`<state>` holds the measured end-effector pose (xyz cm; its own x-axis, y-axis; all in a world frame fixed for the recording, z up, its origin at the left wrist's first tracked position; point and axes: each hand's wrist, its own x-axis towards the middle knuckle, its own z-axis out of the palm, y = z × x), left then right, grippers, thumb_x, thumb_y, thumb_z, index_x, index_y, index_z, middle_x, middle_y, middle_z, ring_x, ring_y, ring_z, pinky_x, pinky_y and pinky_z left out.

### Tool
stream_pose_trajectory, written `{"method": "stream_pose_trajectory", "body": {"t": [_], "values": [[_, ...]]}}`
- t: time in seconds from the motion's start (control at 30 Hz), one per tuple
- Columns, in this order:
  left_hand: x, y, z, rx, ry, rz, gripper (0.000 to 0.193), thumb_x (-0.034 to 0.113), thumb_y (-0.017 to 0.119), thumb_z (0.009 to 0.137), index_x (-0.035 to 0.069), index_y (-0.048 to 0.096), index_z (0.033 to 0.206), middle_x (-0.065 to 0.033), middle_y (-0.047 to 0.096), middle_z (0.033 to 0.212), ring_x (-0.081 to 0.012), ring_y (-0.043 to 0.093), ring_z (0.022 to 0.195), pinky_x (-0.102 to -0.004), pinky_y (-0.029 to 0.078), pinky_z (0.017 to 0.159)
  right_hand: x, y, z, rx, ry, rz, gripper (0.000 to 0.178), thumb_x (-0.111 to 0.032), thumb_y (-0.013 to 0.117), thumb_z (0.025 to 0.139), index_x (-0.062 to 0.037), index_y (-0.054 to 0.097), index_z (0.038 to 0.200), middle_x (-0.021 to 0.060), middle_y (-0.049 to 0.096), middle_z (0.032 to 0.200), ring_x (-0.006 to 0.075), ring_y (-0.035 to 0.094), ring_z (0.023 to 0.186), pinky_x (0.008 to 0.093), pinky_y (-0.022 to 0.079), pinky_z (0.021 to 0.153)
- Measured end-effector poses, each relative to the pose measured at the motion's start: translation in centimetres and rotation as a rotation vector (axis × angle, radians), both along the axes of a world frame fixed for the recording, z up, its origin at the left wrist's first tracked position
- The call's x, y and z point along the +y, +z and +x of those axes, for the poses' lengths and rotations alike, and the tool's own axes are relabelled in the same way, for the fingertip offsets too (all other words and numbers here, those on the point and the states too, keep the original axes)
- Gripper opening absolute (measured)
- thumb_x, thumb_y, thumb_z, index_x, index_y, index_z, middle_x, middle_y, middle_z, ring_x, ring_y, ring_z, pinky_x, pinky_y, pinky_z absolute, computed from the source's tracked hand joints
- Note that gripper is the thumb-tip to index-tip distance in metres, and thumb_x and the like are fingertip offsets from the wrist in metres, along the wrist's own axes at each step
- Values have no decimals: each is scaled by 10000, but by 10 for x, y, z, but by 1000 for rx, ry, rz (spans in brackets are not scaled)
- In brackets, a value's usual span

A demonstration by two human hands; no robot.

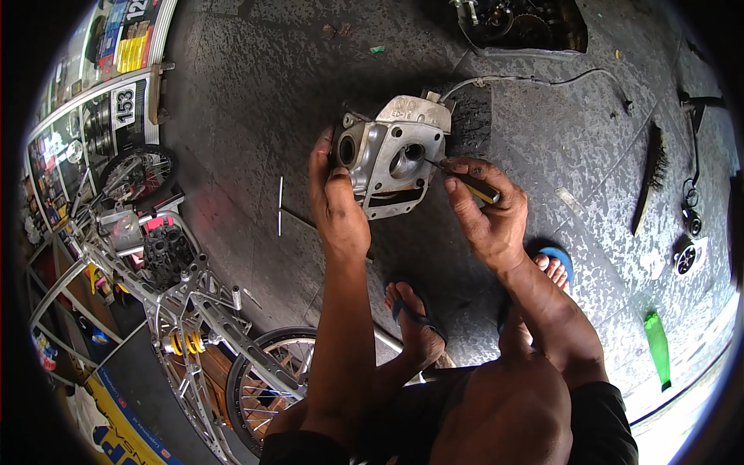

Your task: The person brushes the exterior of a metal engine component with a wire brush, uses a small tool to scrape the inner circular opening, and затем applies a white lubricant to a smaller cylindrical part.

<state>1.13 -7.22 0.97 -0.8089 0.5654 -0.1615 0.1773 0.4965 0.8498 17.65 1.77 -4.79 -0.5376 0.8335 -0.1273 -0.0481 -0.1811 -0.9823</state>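
Casting in left hand, screwdriver in right hand

Casting is held up over the floor, in front of the person, bored face showing. Left fingers grip its left side, thumb by the round port. Right fingers pinch the screwdriver's black-and-yellow handle; tip is at the big bore's right edge, can't tell if touching. Casting hides one end of the cable, which runs off right. Left forearm crosses over the T-bar, so part of it is hidden. Feet in sandals sit just below the work. Farther out: tray of dark parts at top, brush, gauge and green strip on the right. Bike frame with its wheel fills lower left, well apart from the casting.
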Motion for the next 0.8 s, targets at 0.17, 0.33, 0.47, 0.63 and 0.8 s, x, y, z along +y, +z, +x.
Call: {"method": "stream_pose_trajectory", "body": {"t": [0.17,0.33,0.47,0.63,0.8], "values": [[1,0,8,-24,78,23,622,418,425,990,5,447,1454,-242,508,1376,-373,526,1281,-469,443,1067,-4,-1,-4,14,-9,32,159,-73,745,893,-2,713,1031,137,746,1023,213,736,913,313,571,798],[6,5,11,94,8,-113,887,678,571,931,-30,418,1443,-266,535,1309,-360,567,1215,-466,478,1003,-2,9,-6,22,37,5,184,-90,754,889,-10,717,1051,128,743,1024,205,736,919,310,571,790],[6,1,1,111,12,-126,906,689,568,927,-50,420,1429,-270,552,1278,-363,582,1199,-468,488,990,-8,1,-7,69,68,-35,192,-78,743,893,-7,717,1069,135,744,1048,222,738,963,317,573,822],[13,6,-1,77,21,-146,906,698,559,928,-48,427,1426,-268,563,1265,-361,601,1182,-462,504,974,-2,-3,-11,118,82,54,202,-63,743,888,-11,720,1081,145,743,1077,247,732,1008,337,572,860],[13,7,1,62,29,-114,903,702,562,925,-47,443,1415,-263,573,1254,-358,609,1172,-451,511,963,-2,-5,-14,105,79,36,223,-65,758,870,-9,719,1083,149,740,1094,280,729,1017,351,568,876]]}}
